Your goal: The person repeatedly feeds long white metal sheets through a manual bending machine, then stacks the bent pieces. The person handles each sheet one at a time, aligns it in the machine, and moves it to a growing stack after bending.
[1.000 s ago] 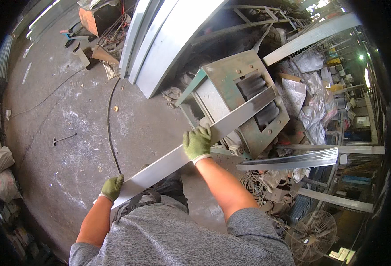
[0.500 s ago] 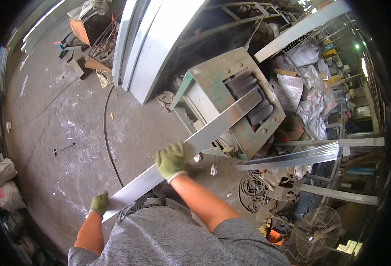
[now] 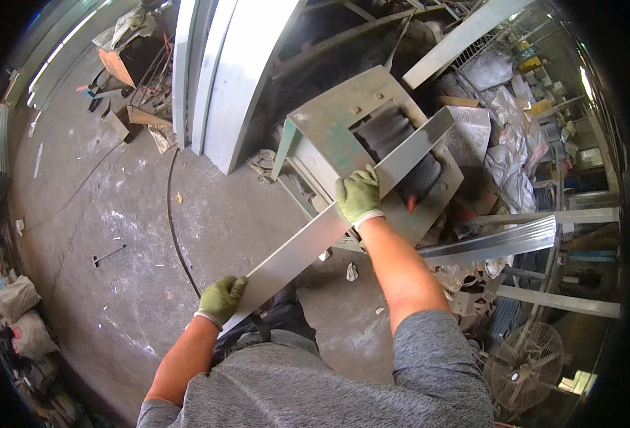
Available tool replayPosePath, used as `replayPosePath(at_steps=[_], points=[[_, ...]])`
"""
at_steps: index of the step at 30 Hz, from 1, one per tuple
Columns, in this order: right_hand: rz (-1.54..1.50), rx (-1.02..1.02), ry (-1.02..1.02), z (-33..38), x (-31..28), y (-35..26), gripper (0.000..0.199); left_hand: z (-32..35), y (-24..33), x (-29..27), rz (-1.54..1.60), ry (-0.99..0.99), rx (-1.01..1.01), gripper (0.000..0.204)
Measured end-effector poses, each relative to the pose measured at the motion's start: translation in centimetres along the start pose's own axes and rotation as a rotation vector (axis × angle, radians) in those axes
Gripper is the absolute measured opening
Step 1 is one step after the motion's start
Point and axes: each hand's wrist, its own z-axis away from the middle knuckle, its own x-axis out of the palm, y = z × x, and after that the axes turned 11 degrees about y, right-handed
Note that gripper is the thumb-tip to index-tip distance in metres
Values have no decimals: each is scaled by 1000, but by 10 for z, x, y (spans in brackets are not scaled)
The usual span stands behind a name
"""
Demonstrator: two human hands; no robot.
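I hold a long flat silver metal strip (image 3: 308, 239) with both hands, each in a green glove. My left hand (image 3: 220, 298) grips its near end, close to my body. My right hand (image 3: 358, 195) grips it farther along, at the edge of a green-grey metal machine (image 3: 329, 121). The far end of the strip lies across the dark rollers (image 3: 393, 135) in the machine's top opening.
Tall pale metal sheets (image 3: 218, 78) lean to the left of the machine. A black cable (image 3: 173, 221) curls over the concrete floor. Metal profiles (image 3: 500, 239) lie at the right, a fan (image 3: 525, 364) stands at the lower right, and sacks (image 3: 15, 307) sit at the left.
The strip has slid forward over the rollers. My right hand has moved up along it to the machine's edge, and my left hand has followed with the near end.
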Motion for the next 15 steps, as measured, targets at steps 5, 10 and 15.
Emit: replayPosePath(at_steps=[5, 10, 15], points=[[-57, 35, -66, 32, 6, -79, 43, 27, -85, -11, -59, -22, -71, 65], [-73, 26, -141, 77, 1, -173, 46, 80, -184, -28, -24, 0, -128, 64], [-171, 25, -116, 117, 2, -258, 43, 131, -275, -55, -5, -5, -150, 64]])
